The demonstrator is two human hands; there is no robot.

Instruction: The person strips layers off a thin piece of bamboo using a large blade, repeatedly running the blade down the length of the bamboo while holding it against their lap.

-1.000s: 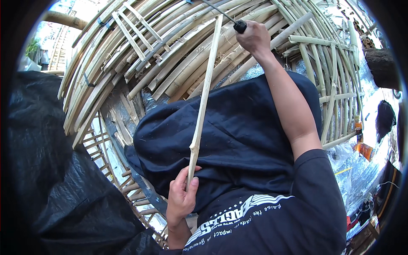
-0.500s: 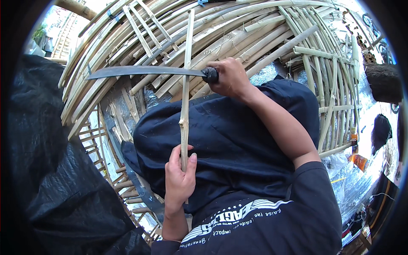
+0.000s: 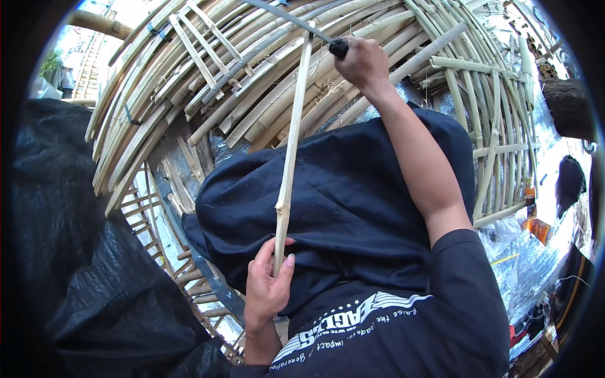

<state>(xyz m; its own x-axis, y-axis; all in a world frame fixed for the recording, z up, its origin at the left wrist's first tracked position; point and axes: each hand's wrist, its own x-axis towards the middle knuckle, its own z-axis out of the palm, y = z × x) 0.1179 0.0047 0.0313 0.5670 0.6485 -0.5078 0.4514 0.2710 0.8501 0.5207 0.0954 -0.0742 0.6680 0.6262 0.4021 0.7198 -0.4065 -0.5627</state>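
Note:
My left hand [image 3: 269, 281] is closed round the near end of a long, narrow bamboo strip [image 3: 293, 148], which has a knobby joint low on its length. The strip slants away over my dark-clothed lap, its far end above the stacked bamboo. In my right hand [image 3: 365, 63] is the black handle of a machete [image 3: 283, 14]. Its long grey blade points to the far left and crosses the strip close to its far end. The blade's tip runs out at the top edge of the picture.
A big stack of split bamboo slats [image 3: 252, 82] curves across the far side. At the right stands a bamboo lattice [image 3: 488, 126], with a small bottle [image 3: 530, 195] beside it. Black sheeting [image 3: 69, 239] covers the left, next to a ladder-like bamboo frame [image 3: 144, 214].
My right hand has moved away from me with the machete, whose blade slid from mid-strip to the far end. The strip's far end has swung right, and my left hand has come slightly nearer.

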